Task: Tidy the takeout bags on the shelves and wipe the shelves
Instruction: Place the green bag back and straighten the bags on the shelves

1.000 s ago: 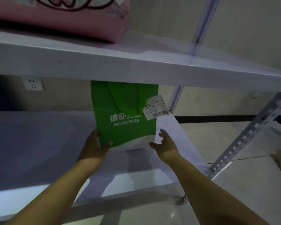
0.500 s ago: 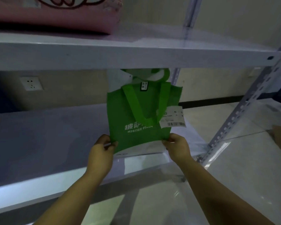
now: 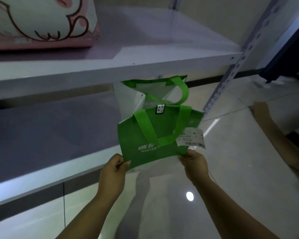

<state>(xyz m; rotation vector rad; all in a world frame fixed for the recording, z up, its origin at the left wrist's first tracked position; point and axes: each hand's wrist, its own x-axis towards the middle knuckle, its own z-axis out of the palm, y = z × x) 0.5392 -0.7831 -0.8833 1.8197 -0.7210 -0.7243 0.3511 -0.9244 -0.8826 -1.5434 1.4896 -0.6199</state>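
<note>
Green takeout bag (image 3: 154, 149): mouth open, white lining shows inside; held in the air just before the lower shelf (image 3: 50, 135) edge.
Left hand (image 3: 113, 169): fingers curled, pinching the bag's bottom left corner.
Right hand (image 3: 195, 165): pinching the bottom right corner.
Receipt (image 3: 191, 138): hangs at the bag's right side.
Upper shelf (image 3: 145, 40): carries a pink cartoon-print item (image 3: 41, 23).

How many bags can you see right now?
2. A green bag, pinched at its lower corners by the left hand and right hand, just off the lower shelf; a pink cartoon-print bag on the upper shelf, left side. Others may sit out of frame.
</note>
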